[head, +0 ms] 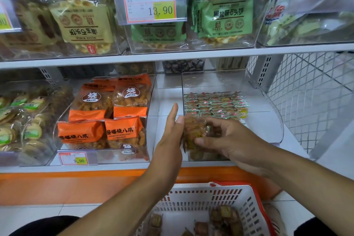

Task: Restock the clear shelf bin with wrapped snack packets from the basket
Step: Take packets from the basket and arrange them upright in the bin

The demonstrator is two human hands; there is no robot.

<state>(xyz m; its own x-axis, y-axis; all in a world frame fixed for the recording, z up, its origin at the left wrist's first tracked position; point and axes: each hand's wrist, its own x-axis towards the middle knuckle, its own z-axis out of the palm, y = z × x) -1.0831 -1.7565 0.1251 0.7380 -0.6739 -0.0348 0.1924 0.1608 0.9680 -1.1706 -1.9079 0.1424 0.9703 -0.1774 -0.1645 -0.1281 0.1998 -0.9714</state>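
A bunch of small brown wrapped snack packets [192, 133] is held between both hands in front of the clear shelf bin [275, 120]. My left hand [170, 136] presses its flat, straight fingers against the bunch's left side. My right hand [229, 140] curls its fingers and thumb round the bunch from the right. Inside the bin lies a layer of green-and-red wrapped packets [214, 105] toward the back. The white basket with a red rim [193, 195] stands below, and several brown packets [220, 220] lie in its bottom.
A clear bin of orange snack bags [107, 117] stands left of the target bin, with a price tag [73, 158] on its front. Larger bins of green and beige packs fill the upper shelf [172, 55]. A wire mesh panel [310, 94] closes the right side.
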